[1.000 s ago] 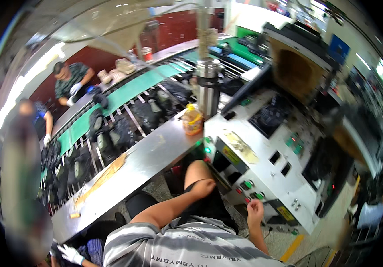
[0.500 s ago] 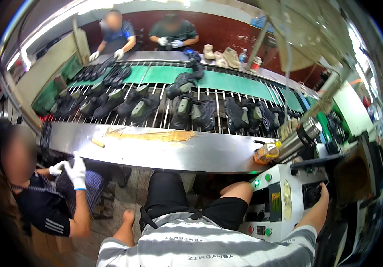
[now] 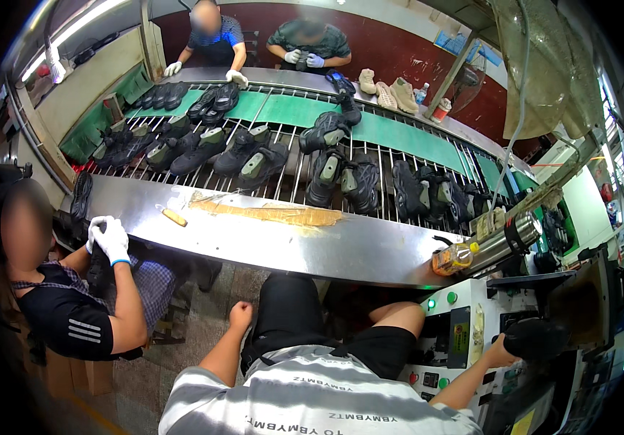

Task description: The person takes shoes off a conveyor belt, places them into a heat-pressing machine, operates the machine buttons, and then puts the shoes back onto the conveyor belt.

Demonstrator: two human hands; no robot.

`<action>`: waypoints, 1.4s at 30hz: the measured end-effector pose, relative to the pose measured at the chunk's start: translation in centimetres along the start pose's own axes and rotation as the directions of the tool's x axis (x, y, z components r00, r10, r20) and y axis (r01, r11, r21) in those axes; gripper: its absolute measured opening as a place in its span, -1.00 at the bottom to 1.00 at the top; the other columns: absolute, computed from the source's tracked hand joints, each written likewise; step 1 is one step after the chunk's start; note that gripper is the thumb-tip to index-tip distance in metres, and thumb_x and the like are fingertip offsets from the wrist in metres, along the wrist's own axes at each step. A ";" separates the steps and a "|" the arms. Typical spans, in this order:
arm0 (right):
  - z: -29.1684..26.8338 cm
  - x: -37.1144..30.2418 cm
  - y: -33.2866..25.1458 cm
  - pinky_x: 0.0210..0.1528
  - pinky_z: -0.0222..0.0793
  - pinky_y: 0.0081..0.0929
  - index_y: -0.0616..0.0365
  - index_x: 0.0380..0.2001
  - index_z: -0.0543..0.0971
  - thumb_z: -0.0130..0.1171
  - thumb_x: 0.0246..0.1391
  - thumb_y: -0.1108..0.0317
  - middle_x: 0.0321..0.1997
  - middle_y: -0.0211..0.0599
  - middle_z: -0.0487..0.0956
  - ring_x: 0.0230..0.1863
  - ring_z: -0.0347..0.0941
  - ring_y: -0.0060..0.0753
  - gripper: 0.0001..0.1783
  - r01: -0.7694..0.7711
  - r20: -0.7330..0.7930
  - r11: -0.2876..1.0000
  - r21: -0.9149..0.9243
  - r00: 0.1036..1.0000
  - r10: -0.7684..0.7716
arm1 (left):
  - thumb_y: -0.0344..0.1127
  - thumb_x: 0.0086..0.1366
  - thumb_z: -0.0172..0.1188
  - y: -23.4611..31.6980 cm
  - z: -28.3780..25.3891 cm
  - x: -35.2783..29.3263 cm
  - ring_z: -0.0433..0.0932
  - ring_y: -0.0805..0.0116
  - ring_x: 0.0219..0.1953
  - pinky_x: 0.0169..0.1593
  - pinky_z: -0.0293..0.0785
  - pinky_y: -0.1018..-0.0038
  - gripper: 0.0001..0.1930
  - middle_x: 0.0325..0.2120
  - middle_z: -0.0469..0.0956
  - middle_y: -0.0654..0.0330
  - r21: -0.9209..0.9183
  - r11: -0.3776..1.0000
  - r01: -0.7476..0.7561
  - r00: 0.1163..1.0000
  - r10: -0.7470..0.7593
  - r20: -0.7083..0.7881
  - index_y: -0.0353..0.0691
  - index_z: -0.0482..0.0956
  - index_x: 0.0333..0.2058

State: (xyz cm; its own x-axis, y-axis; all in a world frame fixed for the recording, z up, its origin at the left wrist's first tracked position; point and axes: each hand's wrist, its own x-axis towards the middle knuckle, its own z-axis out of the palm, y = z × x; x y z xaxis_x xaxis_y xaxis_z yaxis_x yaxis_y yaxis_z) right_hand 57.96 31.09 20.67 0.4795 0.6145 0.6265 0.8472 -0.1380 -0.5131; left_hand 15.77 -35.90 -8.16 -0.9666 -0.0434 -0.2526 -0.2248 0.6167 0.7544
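Note:
At the right, my right hand (image 3: 499, 353) is closed on a black shoe (image 3: 536, 339), held just in front of the white machine (image 3: 464, 297) with green and red buttons. My left hand (image 3: 240, 317) hangs beside my left thigh, its fingers curled in, and nothing shows in it. Beyond the metal ledge (image 3: 254, 235), several black shoes with grey-green pieces in them, such as this one (image 3: 254, 165), rest on a rack of metal rods.
A yellow-handled tool (image 3: 174, 217) lies on the ledge. An orange drink bottle (image 3: 453, 259) and a steel flask (image 3: 507, 243) stand at its right end. A seated co-worker in white gloves (image 3: 111, 239) is close on my left; two more people work across the green belt (image 3: 283, 109).
My right hand has come away from the machine's opening, now with the black shoe in it. My left hand has risen and moved forward. The view has shifted slightly.

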 end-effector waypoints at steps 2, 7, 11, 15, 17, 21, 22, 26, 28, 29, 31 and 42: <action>0.1 -0.9 1.3 0.11 0.38 -0.01 0.53 0.23 0.07 0.50 -0.29 -0.10 0.12 0.25 0.39 0.09 0.38 0.19 0.24 0.075 -0.069 0.969 0.235 0.996 -0.060 | -0.23 0.17 0.18 7.4 0.0 0.3 0.64 0.18 -0.36 -0.22 0.52 0.34 -0.80 -0.46 0.64 0.05 -0.116 0.989 -0.091 0.992 0.100 0.071 -0.22 0.64 -0.36; -2.1 -5.9 -1.6 0.06 0.42 -0.32 0.50 -0.07 0.52 0.50 -0.12 0.20 0.02 -0.07 0.57 0.01 0.49 -0.24 -0.34 -0.029 0.186 0.718 0.695 0.972 -0.141 | -0.27 0.15 0.23 20.5 0.9 -2.8 0.60 0.36 -0.41 -0.28 0.51 0.46 -0.82 -0.48 0.62 0.16 -0.277 0.888 -0.366 0.839 0.444 0.314 -0.19 0.64 -0.31; -7.1 -15.1 -11.5 0.12 0.37 -0.41 0.35 -0.10 0.60 0.35 -0.02 0.39 -0.02 -0.22 0.59 -0.03 0.49 -0.33 -0.61 -0.607 0.742 0.428 0.669 0.569 -0.355 | -0.20 0.16 0.37 29.2 1.3 -7.0 0.49 0.28 0.06 0.15 0.39 0.33 -0.37 -0.01 0.52 0.06 -0.576 0.801 -0.165 0.500 0.571 0.651 -0.21 0.36 0.17; -10.3 -25.2 -20.1 0.12 0.40 -0.34 0.29 0.00 0.53 0.33 -0.09 0.48 0.03 -0.26 0.55 -0.02 0.49 -0.27 -0.50 -0.830 0.674 0.397 0.391 -0.035 -0.738 | -0.24 0.10 0.41 37.3 -0.7 -8.1 0.31 0.15 0.24 0.29 0.22 0.23 -0.24 0.16 0.36 -0.02 -0.859 0.511 0.029 0.477 0.748 0.461 -0.31 0.24 0.22; -17.5 -28.4 -27.8 0.15 0.37 -0.33 0.28 0.11 0.44 0.35 -0.01 0.31 0.02 -0.22 0.55 0.02 0.47 -0.26 -0.39 -0.670 0.648 0.691 0.271 -0.405 -0.646 | -0.27 0.00 0.48 35.9 -1.2 -4.7 0.44 0.20 0.10 0.18 0.36 0.26 -0.22 0.05 0.46 0.09 -0.888 0.460 -0.014 0.631 0.693 0.349 -0.31 0.31 0.19; -18.9 -34.2 -34.0 0.25 0.25 -0.31 0.22 0.23 0.34 0.28 0.07 0.18 0.16 -0.16 0.46 0.23 0.32 -0.21 -0.31 -0.353 0.183 0.403 0.845 -0.517 -0.836 | -0.33 0.01 0.43 34.8 -8.6 -1.7 0.54 0.18 -0.03 0.12 0.41 0.27 -0.38 -0.07 0.53 0.07 -0.950 0.311 -0.030 0.904 0.414 0.107 -0.33 0.42 0.06; -18.6 -34.6 -35.1 0.26 0.21 -0.29 0.19 0.23 0.35 0.28 0.06 0.16 0.21 -0.15 0.42 0.30 0.25 -0.20 -0.31 -0.352 0.161 0.424 0.835 -0.580 -0.798 | -0.34 0.00 0.42 34.0 -8.5 -0.5 0.53 0.16 -0.03 0.12 0.41 0.28 -0.38 -0.07 0.53 0.06 -0.877 0.456 -0.149 0.938 0.346 0.021 -0.33 0.42 0.05; -12.7 -38.9 -35.9 0.15 0.32 -0.32 0.18 0.06 0.50 0.26 0.08 0.21 0.02 -0.21 0.54 0.09 0.43 -0.28 -0.50 -0.381 0.276 0.579 0.721 -0.608 -0.744 | -0.37 -0.06 0.43 27.4 -5.0 4.8 0.50 0.07 -0.01 0.10 0.40 0.29 -0.37 -0.06 0.50 0.00 -0.253 0.764 -0.593 0.787 0.482 -0.385 -0.34 0.41 0.02; -8.2 -40.5 -35.9 0.02 0.42 -0.37 0.19 -0.03 0.55 0.25 0.08 0.26 -0.11 -0.25 0.61 -0.07 0.52 -0.35 -0.61 -0.358 0.362 0.576 0.735 -0.512 -0.779 | -0.41 -0.09 0.42 25.5 -2.7 7.5 0.44 0.14 0.02 0.13 0.34 0.34 -0.36 -0.02 0.44 0.01 -0.258 0.737 -0.625 0.766 0.516 -0.383 -0.33 0.41 0.03; -6.4 -40.6 -36.1 -0.06 0.43 -0.37 0.18 -0.10 0.57 0.26 0.06 0.26 -0.20 -0.26 0.62 -0.15 0.54 -0.36 -0.65 -0.290 0.470 0.621 0.728 -0.448 -0.760 | -0.41 -0.10 0.42 26.0 -2.5 7.9 0.43 0.09 0.03 0.14 0.34 0.32 -0.36 0.00 0.42 -0.01 -0.238 0.750 -0.617 0.773 0.521 -0.361 -0.32 0.41 0.03; -2.9 -40.5 -36.2 -0.22 0.45 -0.38 0.16 -0.24 0.61 0.26 0.02 0.25 -0.37 -0.28 0.64 -0.32 0.56 -0.37 -0.73 -0.159 0.659 0.716 0.679 -0.297 -0.691 | -0.42 -0.11 0.41 27.7 -2.7 7.6 0.42 -0.02 0.07 0.16 0.33 0.27 -0.35 0.05 0.39 -0.07 -0.195 0.779 -0.596 0.790 0.525 -0.318 -0.31 0.41 0.03; 5.1 -42.9 -33.1 -0.48 0.35 -0.12 0.08 -0.66 0.41 0.17 -0.09 0.30 -0.63 -0.20 0.48 -0.54 0.45 -0.01 -0.79 0.374 0.420 0.435 0.819 0.126 -0.899 | -0.24 0.00 0.36 45.7 -3.0 25.9 0.48 0.23 -0.12 -0.01 0.44 0.36 -0.39 -0.14 0.49 0.09 0.055 0.725 -0.687 0.727 0.687 0.025 -0.20 0.44 0.08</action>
State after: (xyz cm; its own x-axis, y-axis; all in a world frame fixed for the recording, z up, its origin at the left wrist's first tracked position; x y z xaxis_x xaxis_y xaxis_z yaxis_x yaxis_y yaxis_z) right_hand 8.12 13.27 7.78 -0.7970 0.5276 0.2942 0.3605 0.8062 -0.4692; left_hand -19.88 -11.26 21.60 -0.8536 0.4115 0.3195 0.5077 0.5198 0.6870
